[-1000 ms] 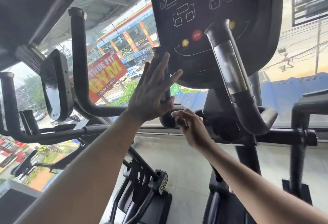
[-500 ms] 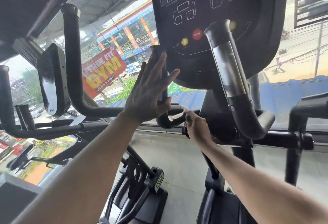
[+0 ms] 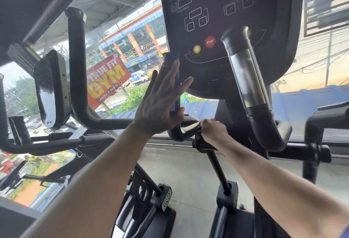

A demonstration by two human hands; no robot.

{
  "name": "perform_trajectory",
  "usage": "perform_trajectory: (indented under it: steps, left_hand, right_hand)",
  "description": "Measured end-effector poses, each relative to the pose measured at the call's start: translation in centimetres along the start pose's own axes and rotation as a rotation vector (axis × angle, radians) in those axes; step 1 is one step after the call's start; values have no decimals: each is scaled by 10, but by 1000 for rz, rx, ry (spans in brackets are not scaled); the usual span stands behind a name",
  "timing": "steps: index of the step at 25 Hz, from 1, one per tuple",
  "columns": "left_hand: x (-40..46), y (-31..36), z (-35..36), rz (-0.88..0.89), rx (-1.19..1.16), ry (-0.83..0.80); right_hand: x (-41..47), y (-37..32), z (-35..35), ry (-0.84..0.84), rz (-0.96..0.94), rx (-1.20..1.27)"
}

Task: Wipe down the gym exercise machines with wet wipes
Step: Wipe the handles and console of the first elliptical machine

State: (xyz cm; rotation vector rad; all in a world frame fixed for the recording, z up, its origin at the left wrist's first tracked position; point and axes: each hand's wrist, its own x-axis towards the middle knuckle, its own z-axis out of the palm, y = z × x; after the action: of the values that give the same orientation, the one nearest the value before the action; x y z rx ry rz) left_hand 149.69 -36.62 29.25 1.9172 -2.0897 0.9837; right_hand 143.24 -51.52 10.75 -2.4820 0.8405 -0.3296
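Left hand (image 3: 160,103) is released, fingers straight, flat against the left handlebar (image 3: 174,94) below the console (image 3: 226,30). Right hand (image 3: 214,131) grasps the handlebar's lower bend.

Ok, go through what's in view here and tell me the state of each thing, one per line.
Left hand: open, fingers straight, against the left handlebar.
Right hand: curled around the handlebar's lower bend; no wipe can be made out.
Console: display dark.
Right handlebar: untouched.
Neighbouring machine's screen: dark.
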Motion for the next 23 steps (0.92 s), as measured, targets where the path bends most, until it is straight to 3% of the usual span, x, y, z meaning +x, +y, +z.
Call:
perform_trajectory:
  steps: [6,12,14,18,23]
  left_hand:
    - [-1,-1,1,11,-15,5]
    - [0,-3,3,20,-43,32]
    - [0,-3,4,15,-49,39]
    - [-1,-2,4,17,-59,51]
    - [-1,0,4,18,-55,62]
  right_hand:
    - [47,-13,-27,-151,37,-583]
    - [61,-10,-24,-173,20,-618]
    - [57,-5,-20,-109,-38,-408]
    - [7,3,-24,-12,-93,354]
    - [-82,-33,5,290,-73,1151]
